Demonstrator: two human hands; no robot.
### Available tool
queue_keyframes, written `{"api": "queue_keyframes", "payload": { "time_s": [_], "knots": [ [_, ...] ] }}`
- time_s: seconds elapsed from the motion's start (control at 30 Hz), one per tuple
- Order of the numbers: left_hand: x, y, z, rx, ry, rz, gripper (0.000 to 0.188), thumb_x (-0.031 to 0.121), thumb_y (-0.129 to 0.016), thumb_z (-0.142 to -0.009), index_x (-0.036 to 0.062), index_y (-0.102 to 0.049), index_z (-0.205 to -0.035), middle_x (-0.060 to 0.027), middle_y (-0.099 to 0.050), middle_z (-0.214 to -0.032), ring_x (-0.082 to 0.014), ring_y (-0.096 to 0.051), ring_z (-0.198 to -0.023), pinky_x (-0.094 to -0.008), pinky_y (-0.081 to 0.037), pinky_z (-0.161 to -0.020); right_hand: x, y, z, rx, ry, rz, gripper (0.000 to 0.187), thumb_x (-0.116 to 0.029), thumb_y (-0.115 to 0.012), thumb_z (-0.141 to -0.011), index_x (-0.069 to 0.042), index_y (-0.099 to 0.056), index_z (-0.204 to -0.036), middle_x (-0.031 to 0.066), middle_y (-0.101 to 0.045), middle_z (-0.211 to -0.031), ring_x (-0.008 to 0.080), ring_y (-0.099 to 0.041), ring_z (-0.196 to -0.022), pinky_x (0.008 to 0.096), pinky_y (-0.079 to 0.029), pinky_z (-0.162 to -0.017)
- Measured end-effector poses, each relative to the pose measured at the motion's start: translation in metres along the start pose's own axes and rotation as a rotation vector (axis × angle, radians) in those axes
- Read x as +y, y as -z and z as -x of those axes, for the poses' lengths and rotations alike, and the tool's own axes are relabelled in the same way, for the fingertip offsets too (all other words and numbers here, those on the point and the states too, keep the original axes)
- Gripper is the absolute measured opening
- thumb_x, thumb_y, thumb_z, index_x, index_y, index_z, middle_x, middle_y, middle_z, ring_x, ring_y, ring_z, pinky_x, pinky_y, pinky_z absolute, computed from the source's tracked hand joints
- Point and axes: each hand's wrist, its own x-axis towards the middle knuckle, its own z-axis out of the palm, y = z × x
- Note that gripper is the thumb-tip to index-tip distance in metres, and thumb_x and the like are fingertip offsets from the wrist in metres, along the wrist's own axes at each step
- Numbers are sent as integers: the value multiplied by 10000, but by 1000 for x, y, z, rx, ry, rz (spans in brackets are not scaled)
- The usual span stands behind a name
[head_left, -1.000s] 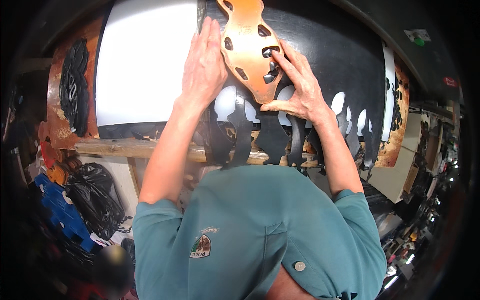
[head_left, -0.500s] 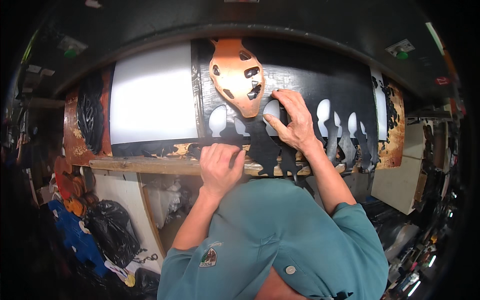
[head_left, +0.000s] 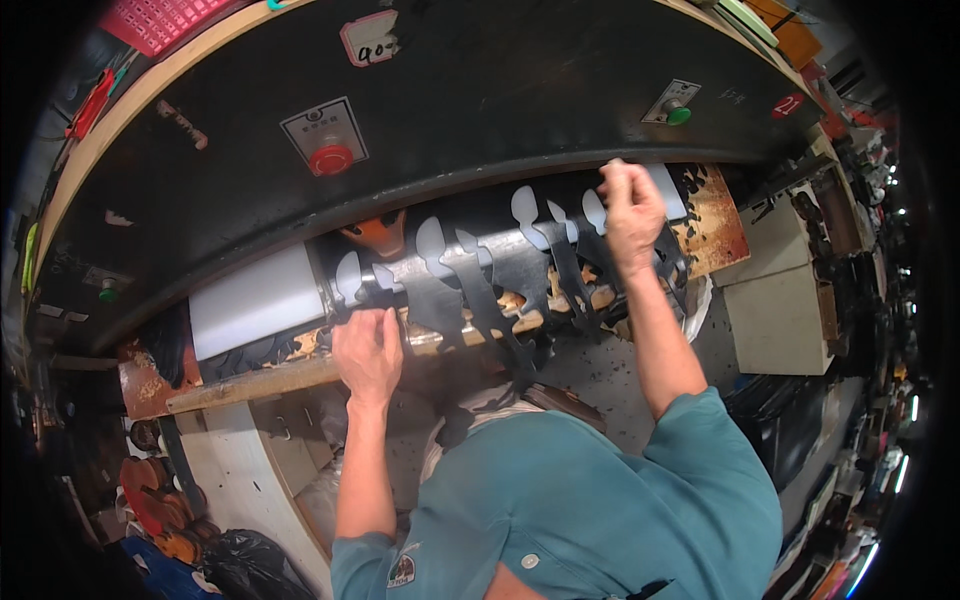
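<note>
A black sheet [head_left: 432, 298] with several spoon-shaped cut-outs lies across the press bed, its ragged strips hanging over the front edge. White board shows through the holes. At the sheet's left front, my left hand [head_left: 367, 352] has its fingers curled together; what they hold, if anything, is hidden. My right hand [head_left: 634, 215] is raised over the right end, close to the press front, with fingers closed and their contents unclear. An orange cutting die [head_left: 378, 234] with dark openings sits at the back, mostly hidden by the dark press head [head_left: 480, 90].
The press front carries a red button [head_left: 330, 159] and a green button [head_left: 678, 115]. A white cutting board [head_left: 262, 300] lies on the left. A wooden rail [head_left: 255, 388] runs along the front edge. Black scraps [head_left: 700, 185] lie at right; a black bag [head_left: 255, 565] stands lower left.
The view has shifted and tilted, showing more press front and less die. My right hand has gone from spread over the sheet to closed, farther right. My left hand now appears farther left.
</note>
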Motion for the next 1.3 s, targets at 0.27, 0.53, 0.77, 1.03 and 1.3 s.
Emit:
{"api": "queue_keyframes", "payload": {
  "time_s": [0.27,0.53,0.77,1.03,1.3],
  "knots": [
    [-1,-4,-2,15,23,-53,135,144,-748,-969,79,-673,-878,-71,-678,-789,-279,-617,-668,-415,-464,-706,12,80,-57,341,179,65,307,-277,-681,-1073,-18,-755,-925,-19,-673,-744,47,-585,-704,230,-441,-631],
    [-3,-6,-5,75,-4,-17,167,163,-775,-957,97,-656,-861,-66,-652,-733,-287,-610,-631,-419,-458,-663,29,94,-41,13,44,112,347,-305,-649,-1093,-39,-716,-880,-27,-633,-709,46,-538,-652,250,-439,-606],
    [0,5,0,-11,-16,40,136,176,-816,-904,102,-702,-905,-55,-691,-818,-285,-669,-735,-416,-478,-721,47,32,99,-238,461,482,161,-91,-759,-939,-40,-678,-810,72,-634,-725,204,-624,-641,350,-449,-615],
    [7,2,11,30,-93,-1,124,119,-794,-901,99,-696,-973,-45,-675,-922,-256,-660,-851,-410,-446,-821,53,26,104,-349,258,523,165,-188,-808,-913,-115,-689,-825,3,-652,-756,206,-621,-644,367,-432,-712],
    [3,-7,19,46,-45,89,88,114,-778,-886,88,-700,-918,-57,-666,-837,-268,-666,-790,-415,-446,-812,75,38,113,-358,210,395,129,-142,-756,-958,-34,-737,-890,106,-670,-748,204,-610,-616,349,-455,-584]
  ]
}}
